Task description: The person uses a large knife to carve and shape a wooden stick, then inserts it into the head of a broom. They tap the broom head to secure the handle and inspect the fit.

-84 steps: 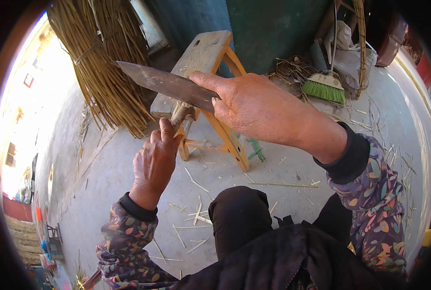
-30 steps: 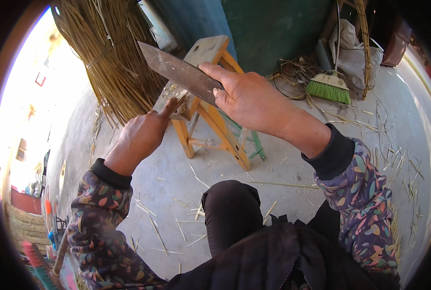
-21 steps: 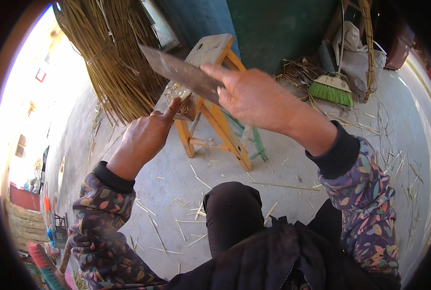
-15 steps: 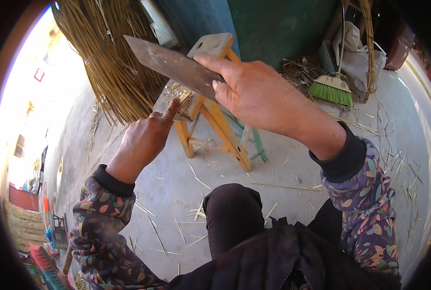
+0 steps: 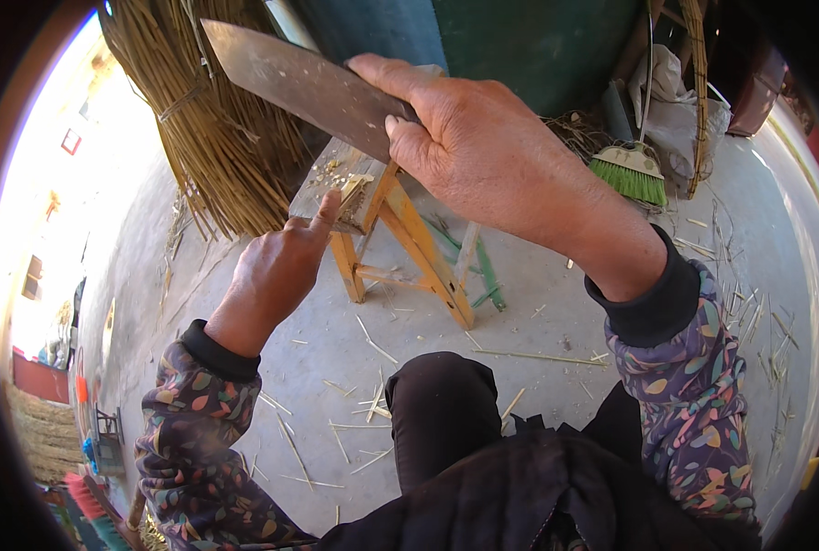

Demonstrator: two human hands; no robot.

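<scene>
Large knife (image 5: 304, 90): handle hidden within right hand (image 5: 483, 151). Stalk bundle (image 5: 209, 151): top cut off at upper edge.

L side overexp., dark rim, fisheye distort.

Passage is open over the floor (image 5: 543, 321) at centre, right of the bench (image 5: 336, 156); at upper left, knife (image 5: 299, 84) and stalk bundle (image 5: 212, 129) obstruct access.
</scene>
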